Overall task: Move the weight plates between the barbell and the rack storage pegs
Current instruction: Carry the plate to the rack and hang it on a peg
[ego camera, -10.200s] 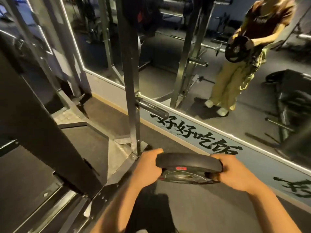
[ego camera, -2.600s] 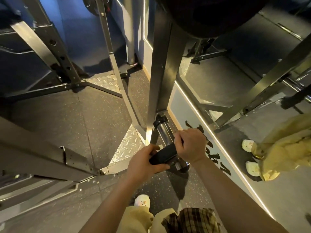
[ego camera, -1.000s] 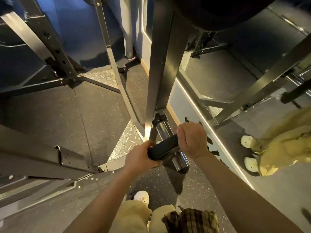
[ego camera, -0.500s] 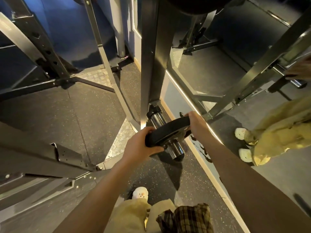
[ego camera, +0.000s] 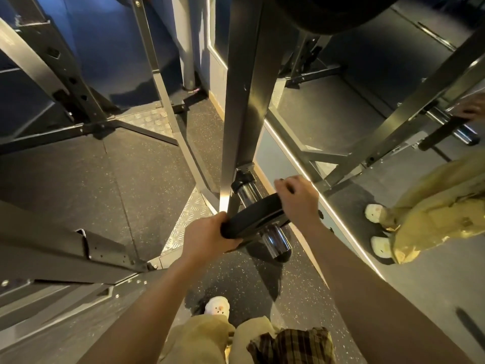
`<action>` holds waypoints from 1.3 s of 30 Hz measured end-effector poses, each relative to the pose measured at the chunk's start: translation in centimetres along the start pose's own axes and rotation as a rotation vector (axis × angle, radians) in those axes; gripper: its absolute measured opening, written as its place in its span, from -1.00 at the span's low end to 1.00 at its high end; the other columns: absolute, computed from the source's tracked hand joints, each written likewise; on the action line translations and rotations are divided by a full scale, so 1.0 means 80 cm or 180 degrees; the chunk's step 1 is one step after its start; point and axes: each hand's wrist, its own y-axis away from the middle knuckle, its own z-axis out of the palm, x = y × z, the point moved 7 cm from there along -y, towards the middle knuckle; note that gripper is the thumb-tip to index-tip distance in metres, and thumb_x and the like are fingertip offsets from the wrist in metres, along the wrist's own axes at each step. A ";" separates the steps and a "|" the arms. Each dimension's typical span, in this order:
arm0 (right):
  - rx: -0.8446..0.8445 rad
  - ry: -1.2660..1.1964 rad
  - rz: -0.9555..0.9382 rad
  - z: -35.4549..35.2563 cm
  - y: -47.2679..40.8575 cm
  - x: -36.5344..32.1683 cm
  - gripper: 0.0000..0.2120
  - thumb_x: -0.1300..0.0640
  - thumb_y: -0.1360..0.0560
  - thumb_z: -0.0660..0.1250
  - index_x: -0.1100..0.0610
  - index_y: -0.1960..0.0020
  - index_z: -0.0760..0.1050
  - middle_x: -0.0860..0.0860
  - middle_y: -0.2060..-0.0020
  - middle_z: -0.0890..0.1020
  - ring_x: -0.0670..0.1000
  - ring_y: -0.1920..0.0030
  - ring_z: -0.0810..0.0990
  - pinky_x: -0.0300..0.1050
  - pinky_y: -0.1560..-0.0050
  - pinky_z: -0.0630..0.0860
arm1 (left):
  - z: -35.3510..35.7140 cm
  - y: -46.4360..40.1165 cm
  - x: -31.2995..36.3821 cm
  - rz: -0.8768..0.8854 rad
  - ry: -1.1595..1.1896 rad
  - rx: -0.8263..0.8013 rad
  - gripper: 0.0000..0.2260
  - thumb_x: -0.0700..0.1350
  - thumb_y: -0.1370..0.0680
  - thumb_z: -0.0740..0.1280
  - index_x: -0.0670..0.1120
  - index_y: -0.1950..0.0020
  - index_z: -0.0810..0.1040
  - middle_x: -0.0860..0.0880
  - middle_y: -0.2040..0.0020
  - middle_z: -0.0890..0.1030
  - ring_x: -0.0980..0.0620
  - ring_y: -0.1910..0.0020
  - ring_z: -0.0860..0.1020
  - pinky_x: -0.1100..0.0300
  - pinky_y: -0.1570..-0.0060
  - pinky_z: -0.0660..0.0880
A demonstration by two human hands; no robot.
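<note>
A small black weight plate [ego camera: 253, 215] sits threaded on the chrome storage peg [ego camera: 274, 239] that sticks out low from the rack's upright post [ego camera: 241, 101]. Part of the peg shows behind the plate and its end shows in front. My left hand [ego camera: 210, 236] grips the plate's near-left rim. My right hand [ego camera: 298, 199] curls over its far-right rim, fingers wrapped round the edge. The plate's centre hole is hidden by its tilt and my hands.
A large black plate [ego camera: 328, 11] hangs on the rack above. A wall mirror [ego camera: 367, 114] to the right reflects the rack and a person in yellow trousers. Rack base beams [ego camera: 78, 258] and a checker-plate foot [ego camera: 183, 222] lie left. My shoe [ego camera: 217, 306] stands below.
Since ten seconds ago the plate went from being carried in the air onto the peg. Over the last second it slid further along the peg toward the post, both hands still on it.
</note>
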 end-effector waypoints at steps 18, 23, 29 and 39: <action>0.0113 0.0344 -0.0835 0.005 0.049 -0.049 -0.75 -0.18 -0.56 0.08 -0.05 0.01 0.43 -0.11 -0.05 0.52 -0.04 -0.23 0.41 0.28 -0.42 0.12 | 0.004 -0.011 0.026 0.0206 0.1486 0.0093 -0.31 0.06 -0.30 0.59 0.08 -0.35 0.37 0.18 -0.08 0.55 0.18 -0.04 0.52 0.43 0.00 0.40; 0.0186 0.0193 -0.0869 0.008 0.030 -0.033 -0.81 -0.21 -0.56 0.04 -0.14 0.07 0.33 -0.11 0.03 0.51 -0.04 -0.12 0.44 0.30 -0.30 0.25 | 0.038 0.006 -0.035 -0.0660 0.1429 -0.0064 -0.46 -0.03 -0.38 0.55 0.05 -0.31 0.44 0.09 -0.15 0.59 0.06 -0.14 0.53 0.19 -0.12 0.45; 0.0002 -0.0294 -0.0243 0.003 0.000 0.003 -0.66 -0.28 -0.53 -0.01 -0.10 0.12 0.41 -0.15 0.16 0.49 -0.09 0.01 0.44 0.23 -0.20 0.37 | 0.003 0.003 -0.007 -0.0299 0.0921 0.0615 -0.66 0.10 -0.41 0.49 0.03 -0.11 0.55 0.17 0.08 0.58 0.18 0.10 0.50 0.44 0.21 0.32; -0.0268 0.0127 0.0627 -0.029 -0.019 0.034 -0.55 -0.24 -0.61 -0.04 -0.07 -0.39 0.30 -0.05 -0.39 0.38 0.04 -0.42 0.29 0.30 -0.45 0.09 | -0.034 -0.045 0.093 0.0398 0.0077 0.0748 -0.49 0.37 -0.34 0.39 0.10 -0.15 0.53 0.16 0.04 0.63 0.19 0.17 0.53 0.34 0.23 0.42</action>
